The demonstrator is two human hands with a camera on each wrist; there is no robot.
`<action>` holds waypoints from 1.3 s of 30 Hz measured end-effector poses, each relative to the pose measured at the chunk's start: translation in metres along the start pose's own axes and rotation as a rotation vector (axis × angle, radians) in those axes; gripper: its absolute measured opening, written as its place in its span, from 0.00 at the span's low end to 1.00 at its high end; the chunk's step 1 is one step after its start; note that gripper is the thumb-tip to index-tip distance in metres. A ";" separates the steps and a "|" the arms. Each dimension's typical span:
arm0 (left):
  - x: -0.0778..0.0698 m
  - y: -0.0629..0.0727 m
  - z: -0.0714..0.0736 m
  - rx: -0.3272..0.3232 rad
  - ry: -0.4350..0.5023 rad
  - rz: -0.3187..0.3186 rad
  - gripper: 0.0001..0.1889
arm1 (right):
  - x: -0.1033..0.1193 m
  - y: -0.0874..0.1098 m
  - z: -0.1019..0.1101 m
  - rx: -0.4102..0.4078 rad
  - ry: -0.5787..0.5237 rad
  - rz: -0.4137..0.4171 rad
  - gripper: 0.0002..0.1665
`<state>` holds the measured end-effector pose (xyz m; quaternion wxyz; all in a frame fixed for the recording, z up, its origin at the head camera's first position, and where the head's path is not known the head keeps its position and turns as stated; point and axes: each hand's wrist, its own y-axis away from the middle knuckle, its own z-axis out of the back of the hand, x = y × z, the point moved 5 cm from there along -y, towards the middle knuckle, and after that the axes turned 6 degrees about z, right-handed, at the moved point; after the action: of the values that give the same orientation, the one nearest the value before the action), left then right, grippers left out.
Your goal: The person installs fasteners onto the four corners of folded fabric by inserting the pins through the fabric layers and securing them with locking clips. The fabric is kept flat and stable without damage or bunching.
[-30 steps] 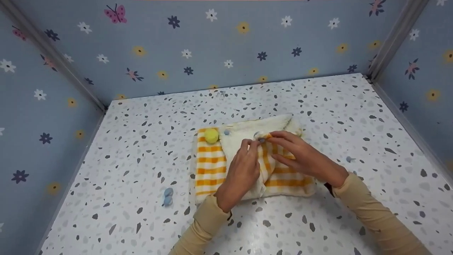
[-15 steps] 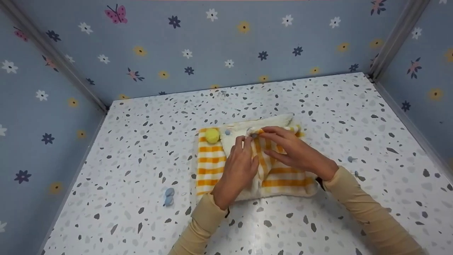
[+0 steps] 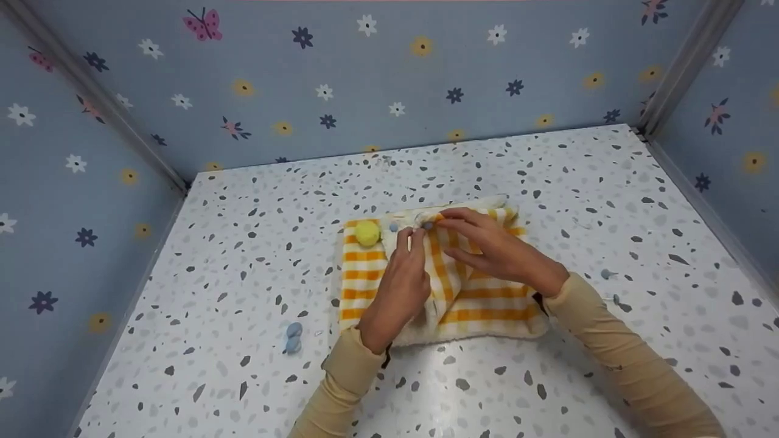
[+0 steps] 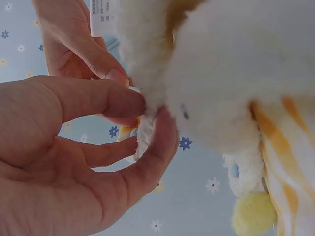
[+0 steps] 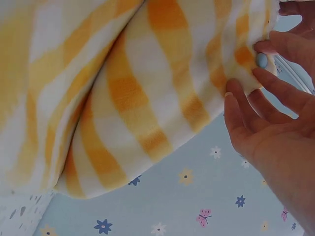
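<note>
A folded orange-and-white checked cloth (image 3: 359, 286) with cream fleece lining lies on the table in the head view. My left hand (image 3: 398, 283) pinches the fleece edge between thumb and fingers, clearest in the left wrist view. Across from it, my right hand (image 3: 499, 246) holds the checked flap's corner at a small blue button (image 3: 428, 225); the right wrist view shows this button (image 5: 261, 60) between fingertips. Another blue button (image 3: 393, 227) sits on the fleece left of the hands. Beside that is a yellow pompom (image 3: 367, 233). The fingers hide part of the corner.
A blue two-lobed piece (image 3: 293, 337) lies on the speckled table (image 3: 243, 243) at left. Two small blue pieces lie at right, one a round-headed piece (image 3: 606, 274). Flower-patterned panels (image 3: 365, 79) enclose the back and sides.
Both hands have moved left and slightly away with the flap's corner, bringing its button nearer the other blue button. More of the checked flap now covers the fleece.
</note>
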<state>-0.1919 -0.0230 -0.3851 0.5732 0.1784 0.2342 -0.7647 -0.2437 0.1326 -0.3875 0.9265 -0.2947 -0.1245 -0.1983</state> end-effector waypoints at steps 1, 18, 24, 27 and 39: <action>0.001 0.000 0.001 -0.001 0.003 -0.003 0.30 | 0.000 -0.002 0.000 0.006 0.002 0.002 0.28; 0.016 -0.004 0.020 -0.106 0.051 0.027 0.28 | -0.012 -0.037 -0.002 0.074 0.011 0.026 0.27; 0.025 -0.007 0.018 -0.136 -0.029 0.095 0.19 | -0.023 -0.047 -0.011 0.147 0.011 -0.057 0.27; 0.028 -0.008 0.013 -0.152 -0.119 0.107 0.19 | -0.027 -0.051 -0.018 0.200 0.007 -0.106 0.27; 0.028 -0.010 -0.002 -0.179 -0.371 0.113 0.11 | -0.038 -0.062 -0.044 0.306 -0.031 -0.139 0.25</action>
<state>-0.2098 -0.0413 -0.4005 0.6619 -0.0042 0.1811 -0.7274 -0.3002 0.0717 -0.4050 0.9425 -0.1437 -0.1878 -0.2361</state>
